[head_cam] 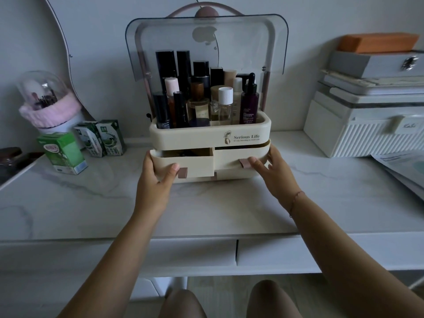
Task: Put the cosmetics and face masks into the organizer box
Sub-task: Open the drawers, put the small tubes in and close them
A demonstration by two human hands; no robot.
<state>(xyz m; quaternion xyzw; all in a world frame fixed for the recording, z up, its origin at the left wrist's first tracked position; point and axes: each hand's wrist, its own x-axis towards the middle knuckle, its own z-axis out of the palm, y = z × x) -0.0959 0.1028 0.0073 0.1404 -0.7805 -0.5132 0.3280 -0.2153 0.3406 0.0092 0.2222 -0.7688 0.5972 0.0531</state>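
At the bench [218,207], both my hands meet the box [206,136], which stands dead ahead at arm's reach with its lid [206,42] tipped up and its top tray packed with upright bottles [202,99]. My left hand [156,177] grips the outer end of the left drawer [192,164], thumb on its front just beside the pink tab [182,172]. That drawer stands out towards me, its inside dim. My right hand [275,173] holds the outer end of the right drawer [231,157], a fingertip touching its tab [244,163]; this one sits much nearer home.

The masks [403,171] lie flat at the bench's far right edge, well apart from the box and nearer my right hand (their long side seems to run off frame). I judge the right hand must let go and reach outward for them.

Bare bench lies between box and front edge, room for the drawers to slide. Cartons [64,152] crowd the left, a white case [358,134] the right.
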